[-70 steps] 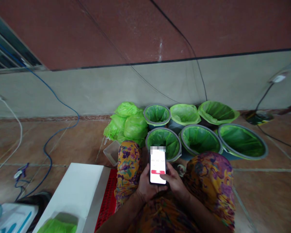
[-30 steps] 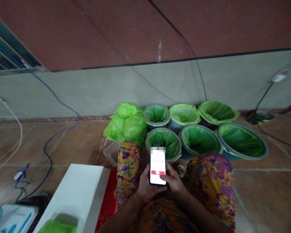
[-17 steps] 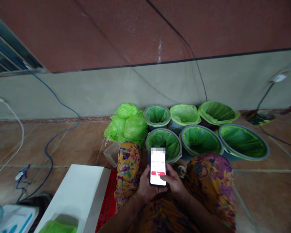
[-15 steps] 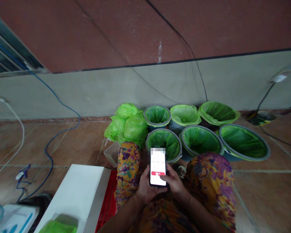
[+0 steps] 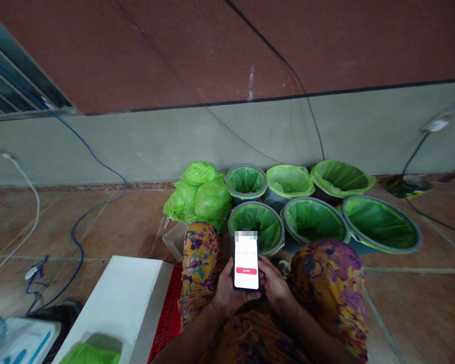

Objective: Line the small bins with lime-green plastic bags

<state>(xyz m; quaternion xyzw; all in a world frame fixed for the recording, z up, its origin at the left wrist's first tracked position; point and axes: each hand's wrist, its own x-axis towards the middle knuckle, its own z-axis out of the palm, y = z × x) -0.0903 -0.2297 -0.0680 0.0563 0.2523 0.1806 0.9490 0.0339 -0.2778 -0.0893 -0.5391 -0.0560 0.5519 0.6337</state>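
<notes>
A smartphone (image 5: pixel 246 260) with a lit white screen, a row of digits and a red bar is held upright between my knees. My left hand (image 5: pixel 227 290) is closed around its left side and lower edge. Against the right edge of the phone rests my right hand (image 5: pixel 275 283), its fingers curled and its thumb off the screen. Just beyond the phone stands a round bin (image 5: pixel 265 212) lined with a green bag.
Several more bins (image 5: pixel 314 217) with green liners stand by the wall. Left of them lie filled green bags (image 5: pixel 212 197) and a clear plastic tub (image 5: pixel 173 240). A white box (image 5: pixel 114 298) and red crate (image 5: pixel 170 303) are at my left. Cables (image 5: pixel 76 227) cross the floor.
My right thumb has moved off the screen to the phone's right edge. The last digits on the screen have changed. The phone stays in nearly the same place.
</notes>
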